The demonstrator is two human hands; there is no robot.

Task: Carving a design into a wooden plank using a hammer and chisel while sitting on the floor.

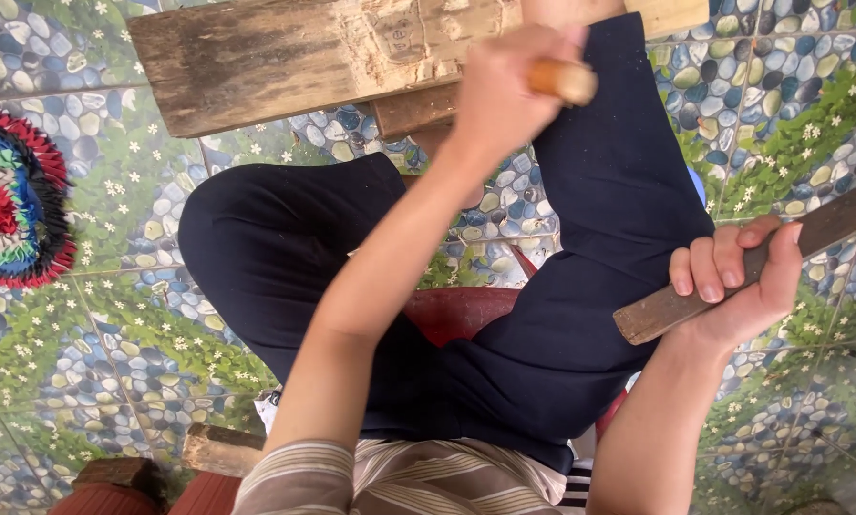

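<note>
Over the pebble-print tile floor, your left hand grips a wooden handle above the plank, barely cut; your right hand clasps a wooden stick.

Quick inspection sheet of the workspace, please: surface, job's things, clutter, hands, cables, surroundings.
Surface: patterned tile floor, pebble and flower print.
Job's things: worn wooden plank lying ahead of the knees; wooden tool handle; flat wooden stick.
Clutter: wood offcut by the left hip.
Hands: left hand shut on the wooden tool handle, raised over the plank; right hand shut on the flat wooden stick.
Cables: nothing seen.
Surroundings: multicoloured round mat at left; red stool under the person.
</note>
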